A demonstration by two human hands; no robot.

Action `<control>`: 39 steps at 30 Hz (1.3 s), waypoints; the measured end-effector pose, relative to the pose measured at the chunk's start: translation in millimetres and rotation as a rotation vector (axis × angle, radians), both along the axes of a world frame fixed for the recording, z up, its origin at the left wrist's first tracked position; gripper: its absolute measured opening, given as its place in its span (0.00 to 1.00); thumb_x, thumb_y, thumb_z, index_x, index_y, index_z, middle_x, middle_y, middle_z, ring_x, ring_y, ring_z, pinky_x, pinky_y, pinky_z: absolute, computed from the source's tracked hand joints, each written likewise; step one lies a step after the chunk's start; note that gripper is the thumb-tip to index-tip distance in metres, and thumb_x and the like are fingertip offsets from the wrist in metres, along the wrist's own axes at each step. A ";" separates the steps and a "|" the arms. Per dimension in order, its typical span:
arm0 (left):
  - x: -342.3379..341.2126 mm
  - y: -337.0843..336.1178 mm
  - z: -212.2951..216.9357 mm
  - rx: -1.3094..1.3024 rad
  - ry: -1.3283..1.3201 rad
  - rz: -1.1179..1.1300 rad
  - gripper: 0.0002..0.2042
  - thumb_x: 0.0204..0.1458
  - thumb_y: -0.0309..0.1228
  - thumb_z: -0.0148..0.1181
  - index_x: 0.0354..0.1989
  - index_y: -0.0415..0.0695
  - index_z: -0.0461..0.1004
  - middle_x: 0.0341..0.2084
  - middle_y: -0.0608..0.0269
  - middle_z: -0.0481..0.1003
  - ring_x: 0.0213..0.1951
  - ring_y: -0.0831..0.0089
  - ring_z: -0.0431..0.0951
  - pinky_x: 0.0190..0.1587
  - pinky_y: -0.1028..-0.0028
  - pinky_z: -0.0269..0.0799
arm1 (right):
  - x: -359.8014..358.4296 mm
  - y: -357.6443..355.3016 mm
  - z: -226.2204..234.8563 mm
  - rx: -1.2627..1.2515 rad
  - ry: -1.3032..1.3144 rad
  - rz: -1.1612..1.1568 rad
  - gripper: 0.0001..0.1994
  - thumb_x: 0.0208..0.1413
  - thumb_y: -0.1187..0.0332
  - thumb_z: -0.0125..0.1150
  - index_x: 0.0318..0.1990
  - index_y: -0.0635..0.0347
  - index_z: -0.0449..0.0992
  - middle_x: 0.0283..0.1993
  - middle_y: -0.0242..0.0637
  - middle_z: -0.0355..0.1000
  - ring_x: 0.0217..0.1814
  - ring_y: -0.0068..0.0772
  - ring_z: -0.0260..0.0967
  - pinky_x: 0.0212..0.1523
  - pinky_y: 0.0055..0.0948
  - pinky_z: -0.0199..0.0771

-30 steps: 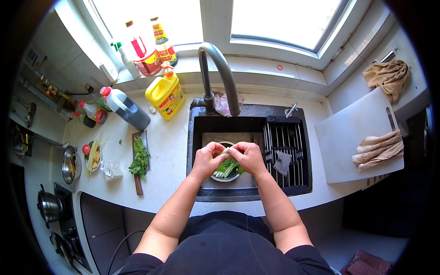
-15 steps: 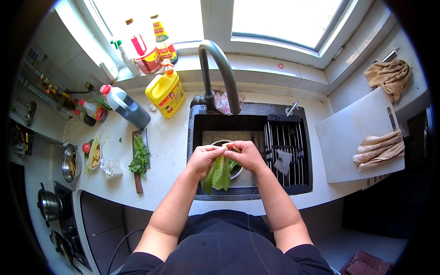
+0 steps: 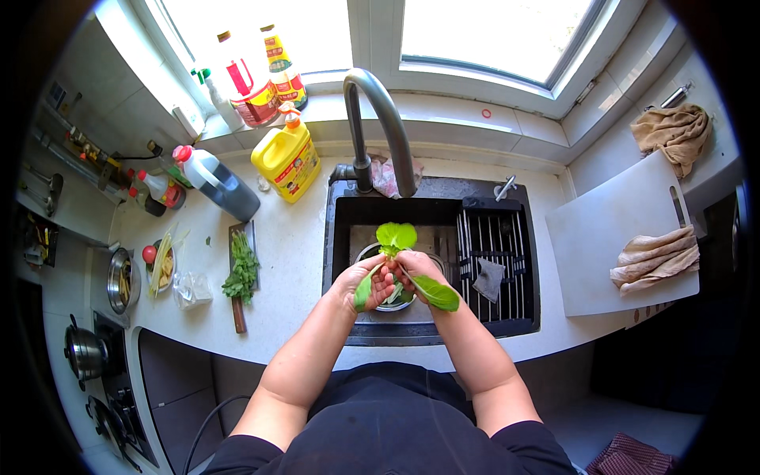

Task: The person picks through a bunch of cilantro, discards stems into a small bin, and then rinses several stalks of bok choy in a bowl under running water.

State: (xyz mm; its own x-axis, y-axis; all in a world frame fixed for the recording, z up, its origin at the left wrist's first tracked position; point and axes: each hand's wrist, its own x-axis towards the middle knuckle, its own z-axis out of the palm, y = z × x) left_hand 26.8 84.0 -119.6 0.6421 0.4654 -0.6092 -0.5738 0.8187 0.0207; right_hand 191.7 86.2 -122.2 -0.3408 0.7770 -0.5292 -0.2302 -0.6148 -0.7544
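Over the sink (image 3: 380, 336), both my hands are closed on leafy greens that look like lettuce. My left hand (image 3: 354, 279) pinches the base, and a green leaf (image 3: 365, 288) hangs down across its palm. My right hand (image 3: 417, 267) meets it fingertip to fingertip, with a separate lettuce leaf (image 3: 438, 294) sticking out toward the lower right. A broad bright leaf (image 3: 397, 235) stands up beyond my fingertips. Beneath the hands, a round metal bowl (image 3: 366, 252) in the basin holds more greens, partly hidden by my hands.
A tall curved faucet (image 3: 380, 95) arches over the basin. On the sink's right side sits a drying rack (image 3: 507, 269) with a grey cloth. To the left, a knife (image 3: 238, 317) lies by chopped greens, near a yellow jug (image 3: 286, 162). A white cutting board (image 3: 586, 229) lies right.
The lettuce that hung down below my fingers now points upward and outward, its leaves spread apart. My hands have turned palm-up and sit slightly lower, with a leaf in each.
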 end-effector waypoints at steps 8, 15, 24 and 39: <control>1.6 -3.2 -7.6 -0.043 0.024 0.063 0.14 0.55 0.36 0.50 0.29 0.36 0.73 0.17 0.64 0.75 0.21 0.76 0.77 0.28 0.70 0.79 | -2.1 -2.1 -14.4 -0.168 0.141 -0.009 0.09 0.51 0.63 0.50 0.26 0.56 0.70 0.18 0.24 0.62 0.13 0.15 0.53 0.12 0.15 0.49; -9.9 -9.9 -30.0 -0.020 -0.020 0.110 0.13 0.55 0.36 0.50 0.27 0.40 0.73 0.17 0.63 0.75 0.21 0.73 0.77 0.28 0.68 0.78 | 11.2 3.7 -45.5 -0.370 0.175 -0.104 0.08 0.53 0.65 0.48 0.26 0.56 0.69 0.19 0.27 0.64 0.16 0.18 0.59 0.13 0.17 0.58; -1.0 -8.2 -52.8 0.484 0.923 -0.304 0.11 0.47 0.33 0.62 0.36 0.41 0.74 0.28 0.66 0.75 0.29 0.79 0.74 0.33 0.77 0.71 | 5.7 8.2 -72.6 -0.031 -0.096 0.080 0.13 0.53 0.60 0.59 0.37 0.61 0.73 0.29 0.30 0.71 0.23 0.17 0.64 0.26 0.16 0.65; 18.4 4.2 -217.7 0.467 1.627 -1.069 0.20 0.46 0.35 0.58 0.47 0.43 0.64 0.43 0.46 0.72 0.46 0.52 0.72 0.48 0.60 0.68 | 50.2 29.2 -136.7 -0.006 -0.134 -0.462 0.14 0.62 0.59 0.40 0.37 0.59 0.67 0.34 0.38 0.72 0.35 0.26 0.67 0.40 0.26 0.66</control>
